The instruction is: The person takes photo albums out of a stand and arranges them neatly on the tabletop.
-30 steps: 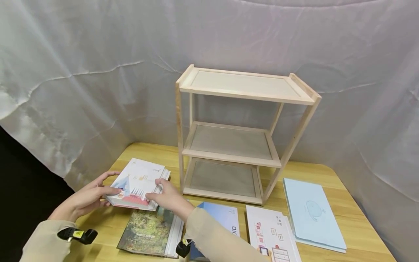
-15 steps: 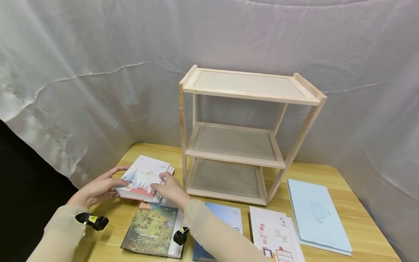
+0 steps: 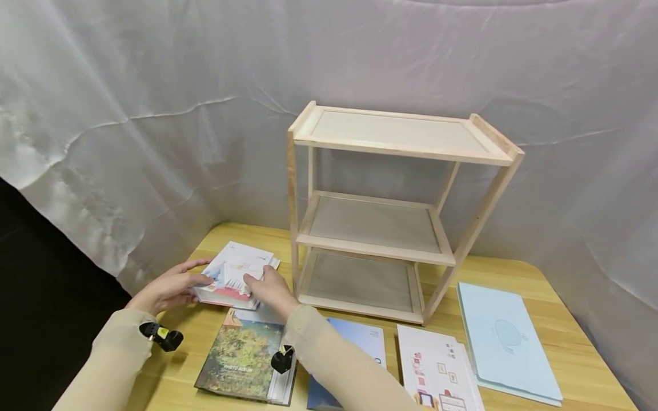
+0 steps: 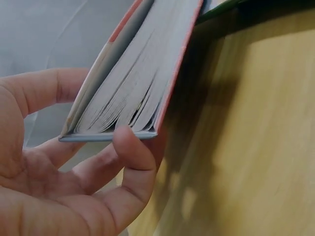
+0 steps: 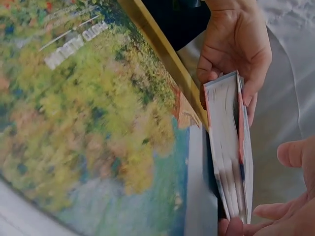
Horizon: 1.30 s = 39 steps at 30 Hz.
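Observation:
A thick hardcover book (image 3: pixel 233 277), white with pink and blue pictures, lies between my two hands at the table's left. My left hand (image 3: pixel 172 287) grips its left side, thumb on the cover. In the left wrist view, fingers curl around the book's spine, and its loose page edges (image 4: pixel 133 73) face the camera. My right hand (image 3: pixel 272 290) holds the right edge, thumb on top. A photo album (image 3: pixel 247 357) with an autumn-tree cover lies just in front of the book. Whether the book's underside touches the table or the album cannot be seen clearly.
A pale wooden three-tier shelf (image 3: pixel 375 245) stands at the table's back middle. To the right of the album lie a blue book (image 3: pixel 360 339), a white illustrated book (image 3: pixel 437 365) and a light-blue book (image 3: pixel 509 342). Grey curtain (image 3: pixel 154 142) surrounds the table (image 3: pixel 540 285).
Both hands have moved the white book away from me and slightly right, uncovering more of the photo album. The whole head view has shifted a little.

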Motion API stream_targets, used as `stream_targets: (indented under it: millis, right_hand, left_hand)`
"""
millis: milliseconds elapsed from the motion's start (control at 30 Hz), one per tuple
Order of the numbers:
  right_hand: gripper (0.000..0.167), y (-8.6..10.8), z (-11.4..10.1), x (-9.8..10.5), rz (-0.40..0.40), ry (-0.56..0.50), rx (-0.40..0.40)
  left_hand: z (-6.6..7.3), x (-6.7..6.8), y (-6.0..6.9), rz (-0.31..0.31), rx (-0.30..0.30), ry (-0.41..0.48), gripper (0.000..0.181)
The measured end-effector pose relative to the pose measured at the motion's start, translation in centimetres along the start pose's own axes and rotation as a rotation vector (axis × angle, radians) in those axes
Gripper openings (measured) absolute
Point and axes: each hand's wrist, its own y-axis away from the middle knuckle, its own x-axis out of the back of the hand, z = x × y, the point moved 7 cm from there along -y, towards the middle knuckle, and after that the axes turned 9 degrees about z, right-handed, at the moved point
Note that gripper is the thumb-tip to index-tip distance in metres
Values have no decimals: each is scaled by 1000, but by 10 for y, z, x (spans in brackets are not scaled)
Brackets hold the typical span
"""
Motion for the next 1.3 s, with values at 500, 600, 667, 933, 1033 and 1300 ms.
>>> stream_targets:
  millis: [500,600,667,933,1033,1300]
  right_hand:
    - [72,-17,6,5,61,-52,-17]
    - [70,-20,9,6,74,-82,-25]
    - [68,-21,9,7,82,-105,-32]
    - [66,-22,13,7,73,-109,-56]
    - [68,-21,13,6,51,-68,-49]
    - [65,-20,12,4,13,88,7]
  left_hand:
    - [9,-18,-12,69,-16,-23,76]
    - [11,-20,-16,82,-12,-38,75]
    - [12,-21,-20,94,-8,-51,75]
    - [11,-24,-28,153,-30,-145,72]
    - [7,-24,-29,158,-36,-155,70]
    - [-1,-23,-31,176,-40,-164,68]
